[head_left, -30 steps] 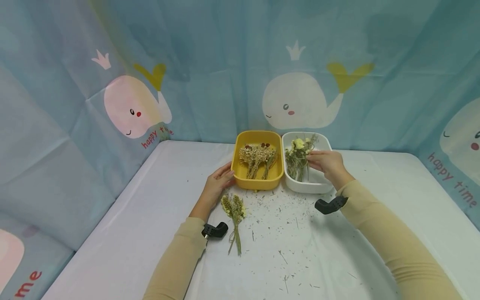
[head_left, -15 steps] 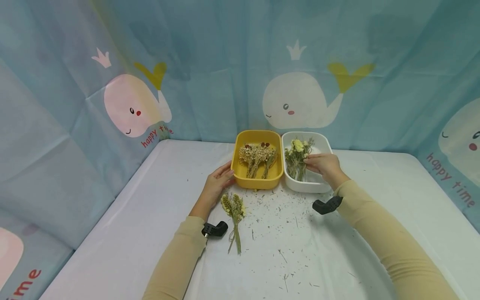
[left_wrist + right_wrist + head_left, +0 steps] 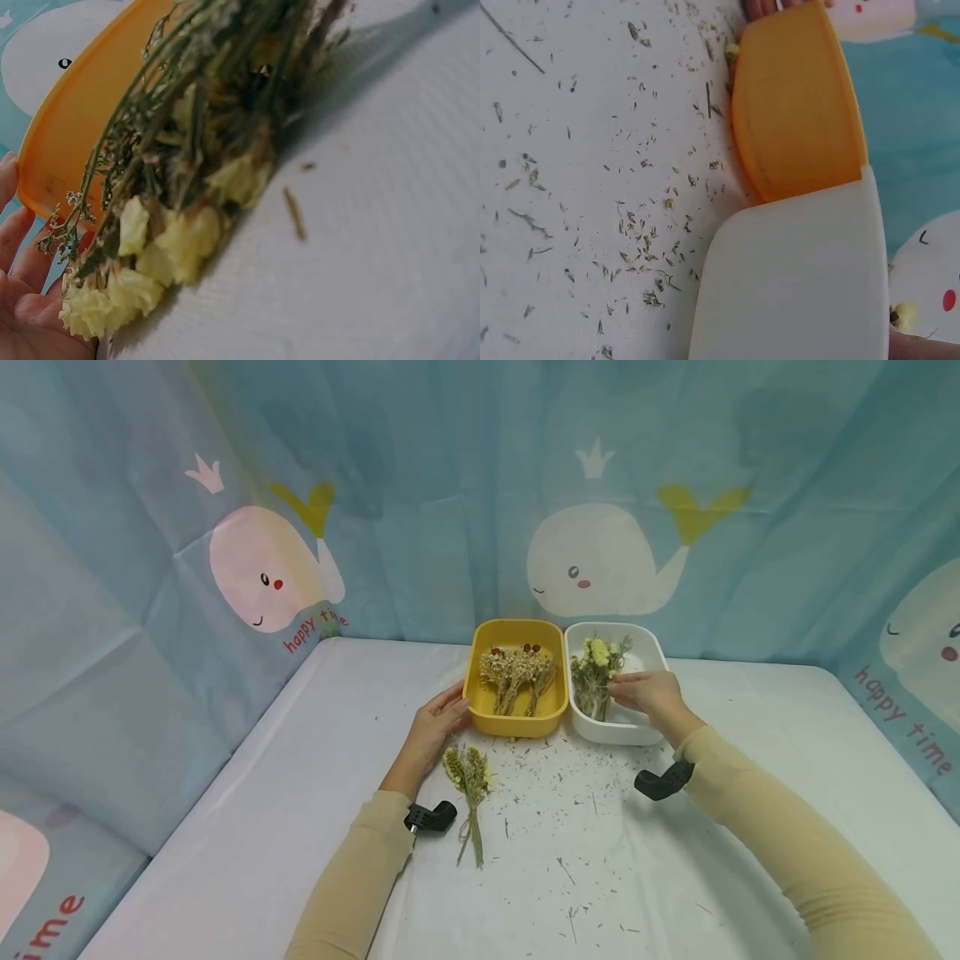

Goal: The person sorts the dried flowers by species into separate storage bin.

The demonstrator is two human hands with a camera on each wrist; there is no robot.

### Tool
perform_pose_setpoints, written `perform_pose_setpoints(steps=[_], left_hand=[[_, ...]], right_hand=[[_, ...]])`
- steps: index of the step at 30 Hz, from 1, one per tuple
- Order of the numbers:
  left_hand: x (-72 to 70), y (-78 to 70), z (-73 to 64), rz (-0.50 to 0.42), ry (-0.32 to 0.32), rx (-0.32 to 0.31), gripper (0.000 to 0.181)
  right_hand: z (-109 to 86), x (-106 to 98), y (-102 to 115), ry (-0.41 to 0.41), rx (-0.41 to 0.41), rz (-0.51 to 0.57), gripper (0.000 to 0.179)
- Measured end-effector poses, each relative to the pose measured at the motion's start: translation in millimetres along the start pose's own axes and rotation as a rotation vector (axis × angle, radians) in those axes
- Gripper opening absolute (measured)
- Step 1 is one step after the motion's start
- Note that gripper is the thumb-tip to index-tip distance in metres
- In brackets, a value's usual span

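Against the left wall of the yellow tray (image 3: pixel 519 727) rests my left hand (image 3: pixel 433 727), its fingers spread and fairly straight. That tray holds several small dried bunches (image 3: pixel 516 672) with cream and dark red heads. The white tray (image 3: pixel 618 733) stands right beside it, with pale yellow dried flowers (image 3: pixel 598 653) lying along its left side. My right hand (image 3: pixel 651 695) reaches over the white tray and pinches the stems of these flowers; its fingertips are partly hidden among them. A tied bouquet of yellow dried flowers (image 3: pixel 470 781) lies near my left wrist, seen close up as yellow blossoms (image 3: pixel 180 244) in the left wrist view.
Bits of stem and leaf (image 3: pixel 641 247) litter the white tabletop (image 3: pixel 300 827) in front of the trays. A blue curtain with whale prints (image 3: pixel 450 543) hangs behind the table and on both sides. Each wrist wears a black camera (image 3: pixel 663 782).
My right hand has shifted slightly left and down along the flowers in the white tray. The left hand, both trays and the tied bouquet stay put.
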State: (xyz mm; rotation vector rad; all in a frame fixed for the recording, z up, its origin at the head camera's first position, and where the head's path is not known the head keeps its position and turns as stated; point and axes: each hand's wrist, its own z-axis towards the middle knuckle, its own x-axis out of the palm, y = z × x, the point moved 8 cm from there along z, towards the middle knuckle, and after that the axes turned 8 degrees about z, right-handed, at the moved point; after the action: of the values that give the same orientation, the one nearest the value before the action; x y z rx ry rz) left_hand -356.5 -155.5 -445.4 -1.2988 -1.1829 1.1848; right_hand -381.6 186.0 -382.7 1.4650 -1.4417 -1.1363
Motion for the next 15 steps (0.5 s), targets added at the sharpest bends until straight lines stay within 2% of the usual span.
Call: perform_pose_setpoints(steps=[5, 8, 15], left_hand=[[-1.2, -0.3, -0.4, -0.002, -0.005, 0.001, 0.051], [-1.1, -1.0, -1.3, -0.003, -0.002, 0.005, 0.053], [0.0, -3.0, -2.6, -0.017, 0.009, 0.002, 0.052]], right_hand=[[-14.0, 2, 9, 0.041, -0.032, -0.084, 0.048], [-27.7, 7, 13, 0.097, -0.059, -0.115, 0.05], [-68.9, 25, 10, 0.239, -0.132, -0.063, 0.05]])
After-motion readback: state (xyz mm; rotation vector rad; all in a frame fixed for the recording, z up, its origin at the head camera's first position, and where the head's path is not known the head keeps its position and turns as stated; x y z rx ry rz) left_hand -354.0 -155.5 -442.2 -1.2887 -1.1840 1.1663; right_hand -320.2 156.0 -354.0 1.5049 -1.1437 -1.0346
